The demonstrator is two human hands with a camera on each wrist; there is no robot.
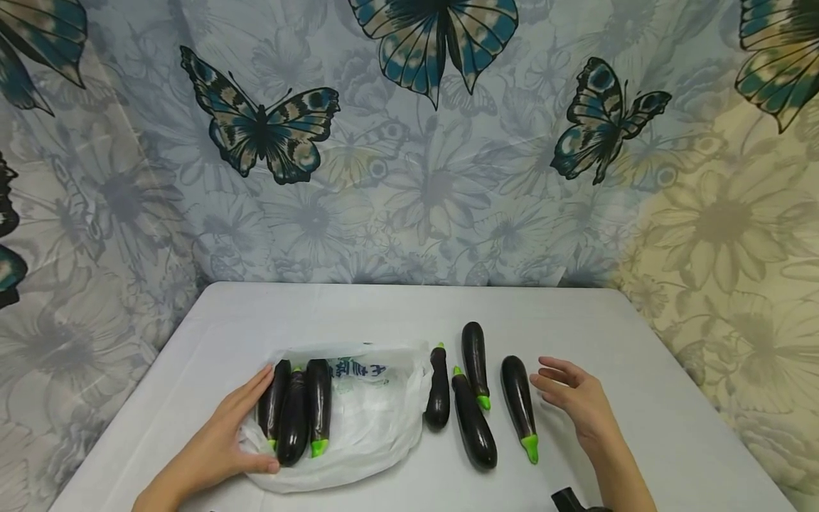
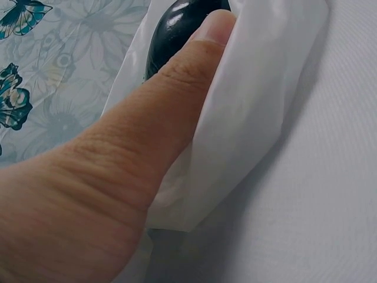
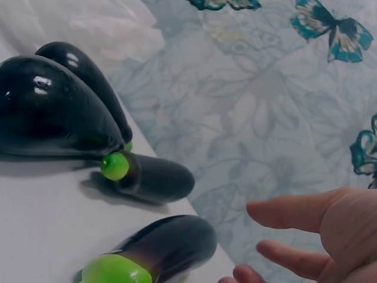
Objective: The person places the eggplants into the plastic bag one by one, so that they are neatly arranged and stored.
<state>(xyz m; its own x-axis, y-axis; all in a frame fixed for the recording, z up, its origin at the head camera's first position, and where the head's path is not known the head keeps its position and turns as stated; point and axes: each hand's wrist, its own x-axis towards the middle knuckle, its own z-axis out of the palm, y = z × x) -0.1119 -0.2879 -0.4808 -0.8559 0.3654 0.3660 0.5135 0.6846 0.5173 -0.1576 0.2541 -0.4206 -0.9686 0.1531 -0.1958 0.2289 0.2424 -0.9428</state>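
A white plastic bag (image 1: pixel 377 427) lies spread on the table, with three dark eggplants (image 1: pixel 293 419) side by side in its left part. My left hand (image 1: pixel 217 437) rests at the bag's left edge, fingers and thumb spread wide and fairly straight. In the left wrist view, its thumb (image 2: pixel 171 76) lies inside the bag's rim (image 2: pixel 253 88), against an eggplant (image 2: pixel 177 32). Several more eggplants (image 1: pixel 475 423) lie right of the bag. Just right of the outermost eggplant (image 1: pixel 520 402), my right hand (image 1: pixel 579 402) hovers with extended fingers, holding nothing.
The white table (image 1: pixel 320 306) backs onto a cloth (image 1: pixel 435 213) printed with flowers and butterflies. A black object (image 1: pixel 569 500) shows by the right forearm at the bottom edge. Blue-green print (image 1: pixel 358 368) marks the bag.
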